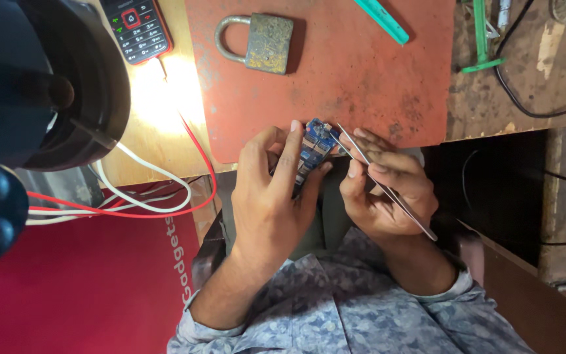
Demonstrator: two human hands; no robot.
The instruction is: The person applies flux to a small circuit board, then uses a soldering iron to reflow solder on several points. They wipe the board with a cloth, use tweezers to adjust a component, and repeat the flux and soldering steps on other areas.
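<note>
My left hand point(271, 190) grips a small blue circuit board point(313, 145), fingers wrapped over its left side, at the near edge of the red-brown mat point(361, 72). In my right hand point(382, 187) lies a pair of thin metal tweezers point(382, 182). Their tips point up and left and reach the board's right edge. Both hands hover over my lap, close together.
A brass padlock point(260, 42) lies on the mat's far side, and a teal tool point(382, 21) near it. A black keypad phone point(136, 27) rests on the wooden bench. Red and white wires point(165, 196) run left. A dark lamp head point(40, 85) fills the upper left, above a red box point(80, 288).
</note>
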